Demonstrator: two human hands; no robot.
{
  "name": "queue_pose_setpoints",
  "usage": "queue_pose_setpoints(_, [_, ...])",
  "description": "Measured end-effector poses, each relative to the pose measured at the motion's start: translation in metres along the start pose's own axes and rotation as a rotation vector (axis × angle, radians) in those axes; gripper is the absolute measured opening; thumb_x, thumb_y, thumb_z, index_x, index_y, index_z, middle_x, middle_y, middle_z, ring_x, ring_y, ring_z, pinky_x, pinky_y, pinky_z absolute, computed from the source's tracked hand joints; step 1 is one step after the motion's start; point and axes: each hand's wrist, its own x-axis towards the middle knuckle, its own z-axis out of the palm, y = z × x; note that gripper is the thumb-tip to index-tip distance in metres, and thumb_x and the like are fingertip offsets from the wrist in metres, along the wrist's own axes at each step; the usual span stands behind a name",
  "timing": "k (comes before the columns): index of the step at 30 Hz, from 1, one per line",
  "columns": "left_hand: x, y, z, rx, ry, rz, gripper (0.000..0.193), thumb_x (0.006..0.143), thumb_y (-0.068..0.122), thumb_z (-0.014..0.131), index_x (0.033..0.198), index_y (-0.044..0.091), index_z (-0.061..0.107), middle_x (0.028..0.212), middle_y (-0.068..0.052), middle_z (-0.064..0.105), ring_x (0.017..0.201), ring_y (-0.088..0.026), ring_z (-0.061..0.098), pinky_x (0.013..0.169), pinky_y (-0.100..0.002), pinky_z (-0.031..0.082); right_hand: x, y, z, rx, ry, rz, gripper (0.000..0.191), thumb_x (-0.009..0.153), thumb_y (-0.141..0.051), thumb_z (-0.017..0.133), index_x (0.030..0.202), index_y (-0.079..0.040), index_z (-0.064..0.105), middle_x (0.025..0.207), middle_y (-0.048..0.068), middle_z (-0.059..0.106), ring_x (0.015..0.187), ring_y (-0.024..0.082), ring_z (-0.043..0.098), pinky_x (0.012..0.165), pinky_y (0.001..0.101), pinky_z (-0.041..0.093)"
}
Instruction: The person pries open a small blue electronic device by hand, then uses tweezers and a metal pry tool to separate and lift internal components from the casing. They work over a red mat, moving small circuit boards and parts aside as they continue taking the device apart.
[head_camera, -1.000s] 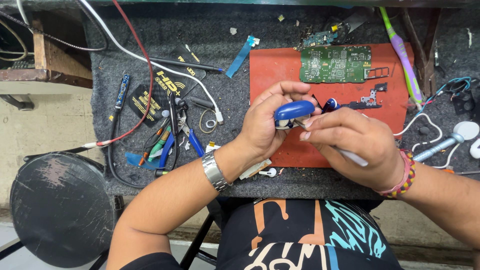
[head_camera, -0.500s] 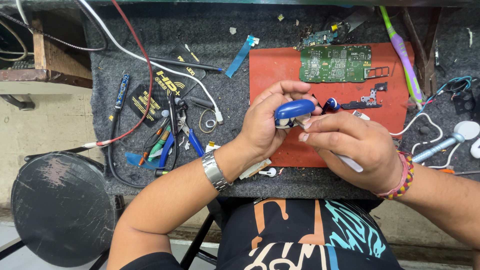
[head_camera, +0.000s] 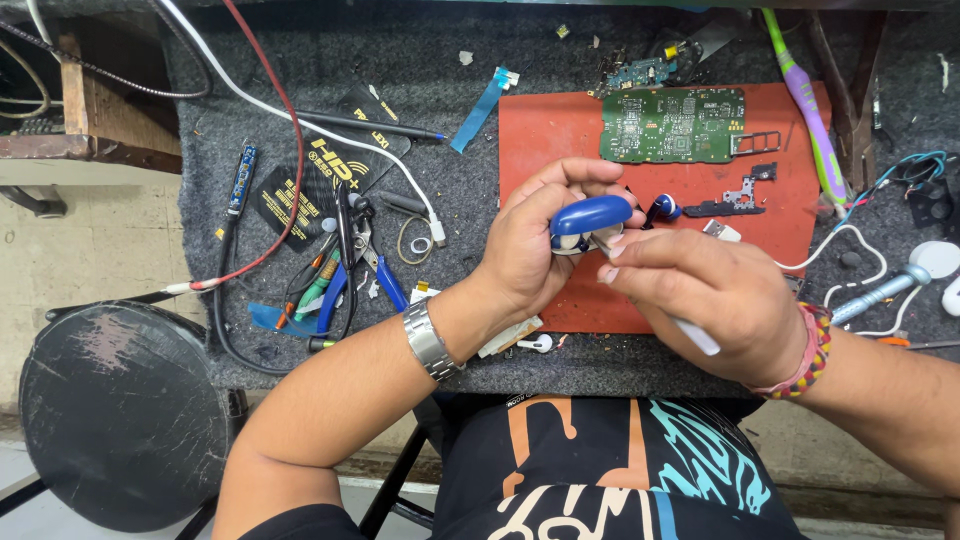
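Observation:
My left hand grips a small blue earbud case with its lid up, held over the red work mat. My right hand pinches a white stick-like tool whose tip meets the case's open side. A single blue earbud lies on the mat just beyond my fingers. A green circuit board rests at the mat's far edge, with small black metal parts near it.
Pliers and cutters with blue handles, cables and black packets lie left on the grey felt. A white earbud sits by the near edge. A green and purple toothbrush lies right, a black round stool lower left.
Both hands stay at the same spot; my right fingers shifted slightly at the case. Nothing was picked up or let go.

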Motion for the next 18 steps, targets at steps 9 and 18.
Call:
queue_pose_setpoints(9, [0.0004,0.0004,0.0006,0.02,0.01,0.002,0.037,0.102,0.004,0.034,0.13,-0.01,0.054,0.11,-0.024,0.069,0.105,-0.032,0.071,0.096,-0.043,0.06,0.0014,-0.0039,-0.0014,-0.019,0.003,-0.05,0.024,0.082,0.007,0.075,0.103,-0.003,0.071,0.106,0.013,0.07,0.1,0.028,0.074,0.086,0.0369,0.063])
queue_pose_setpoints(18, [-0.0005,-0.0024,-0.0038,-0.01,-0.011,-0.015,0.036,0.102,0.005,0.037,0.13,-0.009,0.056,0.11,-0.022,0.069,0.104,-0.032,0.071,0.096,-0.042,0.059,0.0005,-0.0012,0.0005,0.224,0.059,0.204,0.02,0.085,0.005,0.078,0.099,-0.006,0.069,0.103,0.007,0.069,0.095,0.021,0.074,0.087,0.0287,0.061])
